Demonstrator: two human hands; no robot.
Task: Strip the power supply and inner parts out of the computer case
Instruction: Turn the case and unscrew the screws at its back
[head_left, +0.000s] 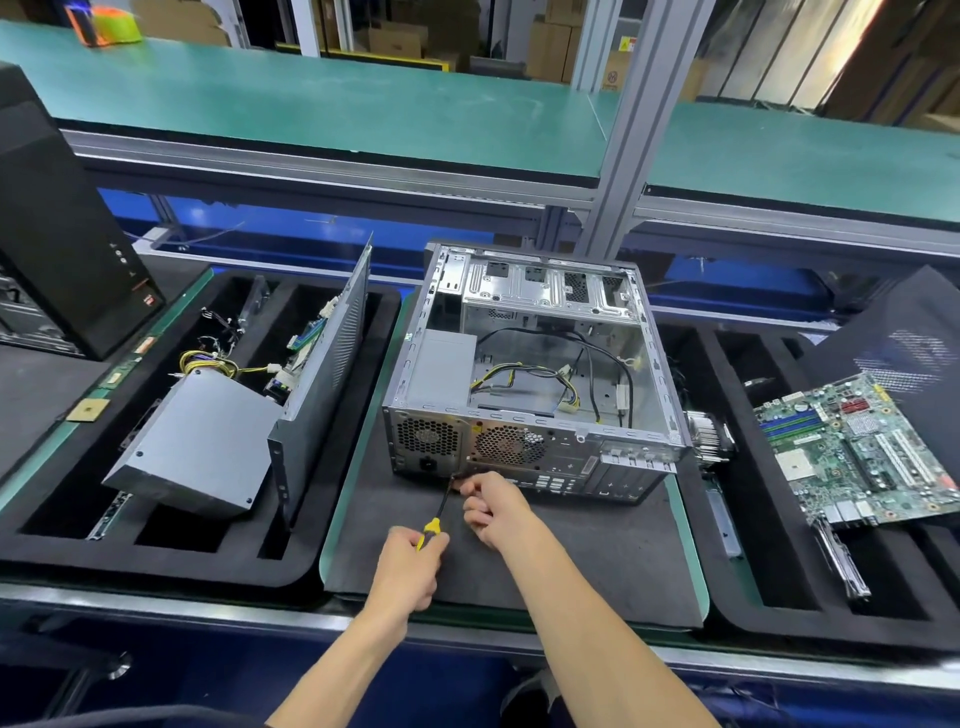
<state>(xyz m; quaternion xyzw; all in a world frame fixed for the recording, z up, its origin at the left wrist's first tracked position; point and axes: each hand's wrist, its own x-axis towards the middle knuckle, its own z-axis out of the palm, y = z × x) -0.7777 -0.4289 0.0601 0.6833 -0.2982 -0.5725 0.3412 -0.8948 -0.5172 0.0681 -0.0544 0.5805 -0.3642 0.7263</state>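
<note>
An open grey computer case (644, 395) lies on its side on a black mat, its rear panel facing me. A grey power supply (441, 366) sits in its near left corner, with yellow and black cables (519, 376) trailing across the case floor. My left hand (410, 564) grips the yellow and black handle of a screwdriver (439, 512), whose tip meets the rear panel's bottom edge below the power socket. My right hand (493, 506) is curled just right of the shaft near the tip, fingers pinched there; whether it touches the shaft is unclear.
A black foam tray (47, 543) on the left holds another power supply (197, 441), a side panel (327, 353) and wiring. A motherboard (857, 447) and a black panel (904, 332) lie on the right tray. A black tower (52, 223) stands far left. A green shelf spans the back.
</note>
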